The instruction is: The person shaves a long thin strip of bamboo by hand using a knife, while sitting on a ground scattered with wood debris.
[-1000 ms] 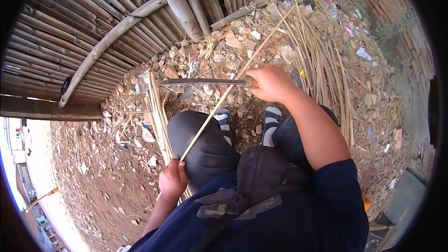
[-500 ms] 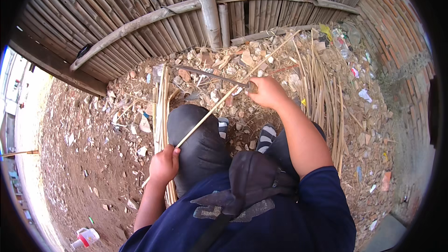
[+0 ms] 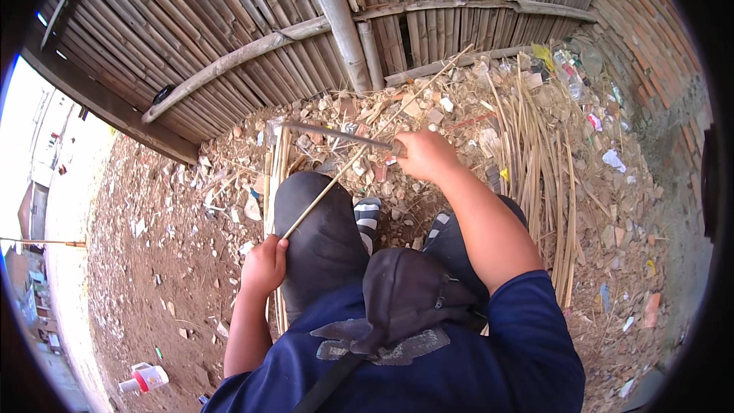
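Observation:
My left hand (image 3: 264, 266), beside the left knee, is closed around the near part of a long thin bamboo strip (image 3: 325, 195). The strip slants over that knee, its far part reaching away to the right above the rubble. In front of the knees, my right hand (image 3: 424, 157) grips the handle of a long-bladed knife (image 3: 332, 132). Its narrow dark blade points left and crosses the strip just beyond the left knee. Whether the edge bites into the strip is too small to tell.
Split bamboo strips (image 3: 527, 160) lie in a pile at the right, and another bundle (image 3: 279, 154) lies by my left leg. A bamboo wall (image 3: 252, 46) stands ahead, a brick wall (image 3: 650, 38) at right. A white and red container (image 3: 145, 377) lies at lower left.
My right hand and the knife have shifted left, so the blade crosses the strip nearer my left knee. My left hand keeps its hold. The whole view has turned slightly.

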Motion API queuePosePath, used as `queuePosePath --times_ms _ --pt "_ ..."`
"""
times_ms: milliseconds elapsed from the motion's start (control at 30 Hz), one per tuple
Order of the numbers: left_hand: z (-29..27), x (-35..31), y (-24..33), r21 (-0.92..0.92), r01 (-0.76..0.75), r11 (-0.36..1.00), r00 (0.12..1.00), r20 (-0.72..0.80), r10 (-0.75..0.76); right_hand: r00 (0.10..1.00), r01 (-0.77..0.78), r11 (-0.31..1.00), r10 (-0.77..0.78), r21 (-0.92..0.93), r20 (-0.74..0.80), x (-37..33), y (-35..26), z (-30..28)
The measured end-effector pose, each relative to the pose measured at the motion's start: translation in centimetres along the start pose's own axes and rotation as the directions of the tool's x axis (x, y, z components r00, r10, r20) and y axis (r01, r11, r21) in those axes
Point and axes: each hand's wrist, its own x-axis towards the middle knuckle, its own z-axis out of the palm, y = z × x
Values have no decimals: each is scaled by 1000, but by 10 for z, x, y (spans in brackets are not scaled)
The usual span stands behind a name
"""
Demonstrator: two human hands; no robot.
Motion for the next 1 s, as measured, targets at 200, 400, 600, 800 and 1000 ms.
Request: queuePosePath --times_ms 200,400,600,800,1000 --pt "6 -12 -2 6 -10 1000 1000 19 10 998 -66 991 64 119 20 4 24 14" --pt "12 -8 -7 15 -28 999 999 -17 29 1000 -17 1000 17 -10 6 -1 -1 3" --pt "17 -6 -15 13 -21 1000 1000 5 21 996 -80 987 84 136 -23 26 27 19" --pt "19 -4 -18 47 -22 999 1000 -17 23 998 -21 1000 23 -23 55 10 -4 1" --pt "27 2 -28 -11 -53 999 999 -1 53 998 -64 990 60 129 35 19 22 19"
